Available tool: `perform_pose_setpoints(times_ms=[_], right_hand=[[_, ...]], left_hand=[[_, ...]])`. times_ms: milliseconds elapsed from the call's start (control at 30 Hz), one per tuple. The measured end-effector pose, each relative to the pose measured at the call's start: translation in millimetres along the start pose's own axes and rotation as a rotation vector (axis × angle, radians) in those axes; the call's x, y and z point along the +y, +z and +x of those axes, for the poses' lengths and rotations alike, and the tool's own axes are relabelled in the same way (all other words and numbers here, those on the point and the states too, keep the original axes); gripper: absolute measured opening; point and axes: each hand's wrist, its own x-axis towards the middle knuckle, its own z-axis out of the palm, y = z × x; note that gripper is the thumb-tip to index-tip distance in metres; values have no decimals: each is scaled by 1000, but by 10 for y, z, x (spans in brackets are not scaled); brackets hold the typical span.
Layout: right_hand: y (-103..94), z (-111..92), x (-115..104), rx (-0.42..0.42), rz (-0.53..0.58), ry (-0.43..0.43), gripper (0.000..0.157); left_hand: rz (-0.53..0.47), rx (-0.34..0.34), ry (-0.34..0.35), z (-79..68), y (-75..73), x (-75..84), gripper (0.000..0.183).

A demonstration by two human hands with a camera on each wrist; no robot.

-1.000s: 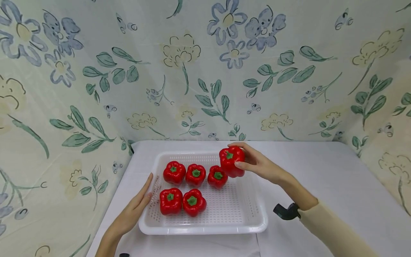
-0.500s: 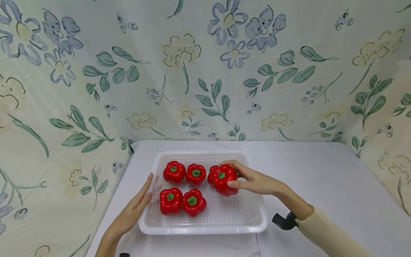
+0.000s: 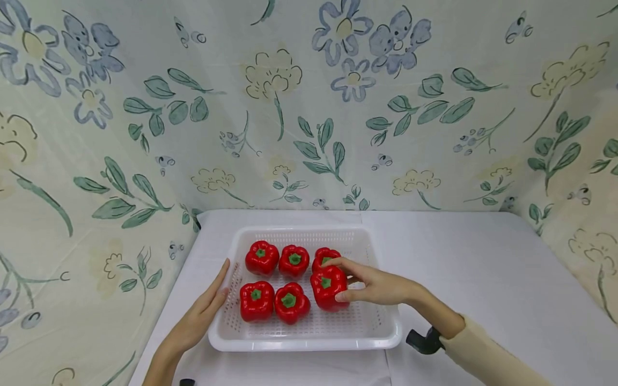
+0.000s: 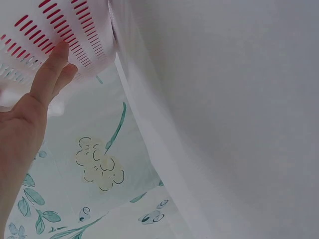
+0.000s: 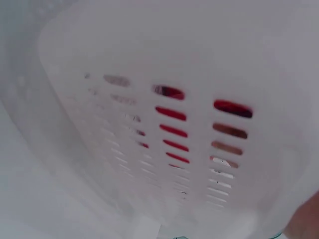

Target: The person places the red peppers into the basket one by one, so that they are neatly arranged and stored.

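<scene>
In the head view my right hand (image 3: 374, 284) grips a red bell pepper (image 3: 328, 289) between thumb and fingers, low inside the white slotted basket (image 3: 304, 344). Just behind it sits another red pepper (image 3: 325, 255), partly covered by my fingers. Several more peppers with green stems, such as the near left one (image 3: 256, 302), stand to its left in two rows. My left hand (image 3: 200, 316) lies with extended fingers along the basket's left side. In the left wrist view that hand (image 4: 37, 107) touches the slotted wall (image 4: 94, 45). The right wrist view shows mostly the basket's wall (image 5: 269, 64).
A white cloth covers the table (image 3: 458, 257), which extends to the right of the basket. Behind and at the left hangs a floral curtain (image 3: 309, 107). A dark wrist device (image 3: 425, 341) sits at the right sleeve (image 3: 487, 348).
My right hand has carried the pepper from the basket's back right, forward and leftward, down into the front row beside the others. The left hand stays in place.
</scene>
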Motion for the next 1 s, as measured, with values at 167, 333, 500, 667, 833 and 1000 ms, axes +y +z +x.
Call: perform_pose_setpoints(times_ms=[167, 333, 500, 667, 833, 1000], right_hand=[[31, 20, -7, -34, -8, 16, 69], [58, 32, -12, -54, 11, 26, 68], [86, 49, -37, -96, 38, 64, 67], [102, 61, -30, -127, 14, 100, 66], [106, 78, -4, -140, 12, 102, 66], [123, 88, 6, -145, 26, 113, 67]], left_hand=[[-3, -3, -4, -3, -1, -5, 61], [-1, -2, 3, -3, -5, -5, 61], [-12, -1, 15, 0, -12, 4, 61], [-13, 1, 18, 3, -10, 5, 61], [-10, 1, 9, 3, -5, -1, 61], [-5, 0, 3, 2, -4, 1, 61]])
